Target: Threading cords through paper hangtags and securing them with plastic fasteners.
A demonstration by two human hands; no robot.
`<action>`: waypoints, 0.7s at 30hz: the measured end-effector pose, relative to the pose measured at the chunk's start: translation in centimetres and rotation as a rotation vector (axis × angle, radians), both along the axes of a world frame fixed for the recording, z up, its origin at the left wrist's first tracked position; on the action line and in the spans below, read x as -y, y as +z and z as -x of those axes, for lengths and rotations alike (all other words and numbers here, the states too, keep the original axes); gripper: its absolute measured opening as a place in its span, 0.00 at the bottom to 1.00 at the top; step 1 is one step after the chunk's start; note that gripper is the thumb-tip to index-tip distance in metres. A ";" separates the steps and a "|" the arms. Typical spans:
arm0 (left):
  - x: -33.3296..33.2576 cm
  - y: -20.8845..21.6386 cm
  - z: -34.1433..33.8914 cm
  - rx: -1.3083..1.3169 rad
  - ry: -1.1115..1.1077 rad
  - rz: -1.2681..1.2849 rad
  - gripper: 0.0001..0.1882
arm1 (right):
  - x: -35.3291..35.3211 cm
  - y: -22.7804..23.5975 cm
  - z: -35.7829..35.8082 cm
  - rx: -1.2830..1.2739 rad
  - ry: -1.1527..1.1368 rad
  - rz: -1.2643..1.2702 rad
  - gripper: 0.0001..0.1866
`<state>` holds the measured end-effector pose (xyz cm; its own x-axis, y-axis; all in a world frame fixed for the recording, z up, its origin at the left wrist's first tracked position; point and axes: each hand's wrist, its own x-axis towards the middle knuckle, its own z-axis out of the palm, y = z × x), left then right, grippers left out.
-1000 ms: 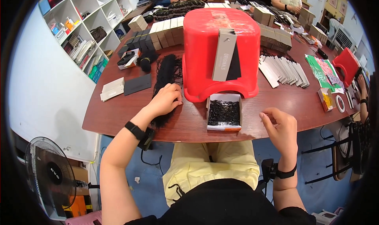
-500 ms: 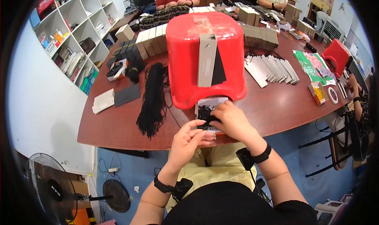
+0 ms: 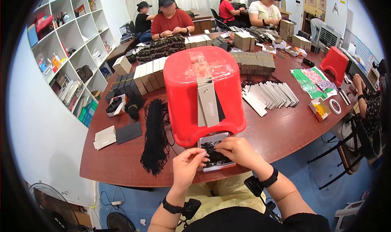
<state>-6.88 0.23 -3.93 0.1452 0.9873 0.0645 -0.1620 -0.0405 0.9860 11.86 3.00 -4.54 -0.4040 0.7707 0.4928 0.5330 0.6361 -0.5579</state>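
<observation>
My left hand (image 3: 188, 166) is at the left edge of a small white box (image 3: 223, 165), thumb and fingertips pressed together. Over the same box, my right hand (image 3: 240, 151) is closed with its fingertips pinched near the left ones. Whatever the fingertips hold is too small to make out. Inside the box lies a heap of small black pieces (image 3: 211, 155). The box sits at the table's near edge, partly under a red plastic stool (image 3: 203, 67). Taped to the stool's top, a few long grey tags (image 3: 208, 106) hang down its front, with a black one behind.
A bundle of black cords (image 3: 154, 134) lies left of the stool, near grey cards (image 3: 105, 138) and a black card (image 3: 128, 133). Fanned tags (image 3: 273, 97) lie to the right. Stacked tags (image 3: 150, 75) stand behind. Several people work around the table (image 3: 285, 130).
The view has tilted up, showing more of the far side. My right hand has come out of the black pieces, and both hands' fingertips are now pinched close together above the box.
</observation>
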 end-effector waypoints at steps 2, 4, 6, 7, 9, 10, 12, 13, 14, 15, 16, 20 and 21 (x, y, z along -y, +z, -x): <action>-0.6 0.4 -0.5 0.017 -0.014 -0.042 0.09 | 0.2 0.3 0.3 -0.056 -0.047 0.027 0.06; -0.7 0.5 -1.1 0.033 -0.025 -0.077 0.10 | 0.7 0.8 0.6 -0.080 -0.075 0.091 0.07; -0.9 0.8 -1.6 0.202 -0.055 0.013 0.10 | 0.7 1.1 0.5 -0.106 -0.105 0.158 0.08; -0.9 1.0 -1.7 0.210 -0.047 0.046 0.09 | 0.7 1.2 0.4 -0.128 -0.119 0.189 0.08; -1.2 0.9 -1.5 0.173 -0.046 0.038 0.08 | 0.7 1.6 0.1 -0.132 -0.143 0.216 0.07; -1.1 0.7 -1.5 0.136 -0.045 0.027 0.08 | 0.6 1.6 0.1 -0.146 -0.153 0.194 0.05; -1.0 1.3 -1.5 0.113 -0.021 0.007 0.06 | 0.4 2.6 0.4 -0.241 -0.160 0.336 0.05; -1.0 1.5 -1.6 0.126 -0.014 -0.018 0.06 | 0.1 2.4 0.4 -0.309 -0.124 0.293 0.05; -0.9 1.6 -1.8 0.139 -0.006 -0.044 0.06 | -0.1 2.1 0.4 -0.376 -0.089 0.248 0.05; -1.0 1.6 -1.9 0.116 0.031 -0.058 0.05 | -0.3 2.0 0.6 -0.400 -0.086 0.198 0.05; -1.0 1.5 -2.0 0.119 0.026 -0.045 0.05 | -0.1 2.1 0.8 -0.398 -0.094 0.208 0.05; -0.6 1.3 -2.3 0.018 0.071 -0.045 0.04 | 0.4 2.1 0.9 -0.677 -0.084 0.622 0.06; -0.4 1.1 -2.4 0.013 0.072 -0.056 0.04 | 0.6 2.0 0.8 -0.757 -0.071 0.678 0.07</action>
